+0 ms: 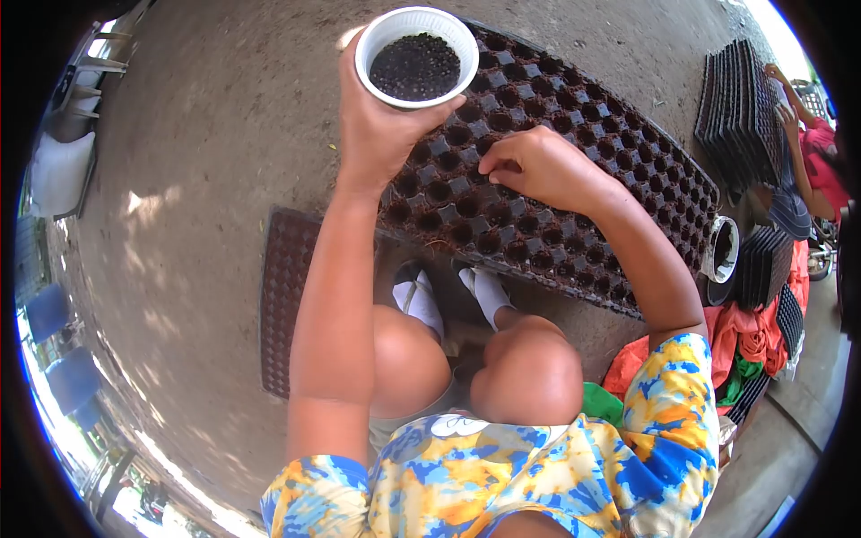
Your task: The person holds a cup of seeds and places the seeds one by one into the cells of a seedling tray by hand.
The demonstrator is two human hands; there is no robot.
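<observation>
My left hand is wrapped round a white plastic cup, held up over the left end of a seedling tray. Small dark round seeds lie inside the cup. Below stretches the black seedling tray, its many cells filled with brown soil that has a hollow in each. Over the tray's left half, my right hand is closed with thumb and fingertips pinched together. Whatever lies between those fingertips, if anything, is too small to make out.
Another seedling tray lies on the ground at left. A white tub stands at the tray's right end. Stacked black trays are at far right, beside a person in red. Orange cloth lies lower right.
</observation>
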